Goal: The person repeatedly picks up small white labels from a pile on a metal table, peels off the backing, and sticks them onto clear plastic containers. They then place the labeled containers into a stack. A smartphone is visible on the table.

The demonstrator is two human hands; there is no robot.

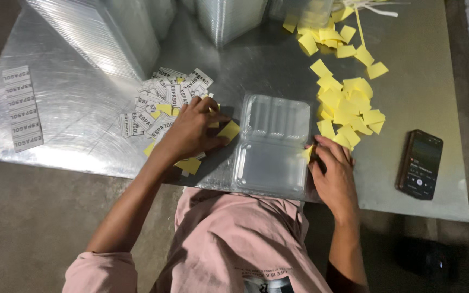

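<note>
An open clear plastic clamshell tray [271,145] sits centre frame on the shiny metal table [71,108]. Left hand [190,130] presses loosely on the white label pile [161,100], gripping nothing I can tell. Right hand [333,172] pinches a small yellow paper square [307,153] at the tray's right edge.

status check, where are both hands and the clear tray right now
Left hand flat on the white labels and yellow slips. Right hand at open clear clamshell tray, pinching a yellow paper. Phone lies apart, right.
</note>
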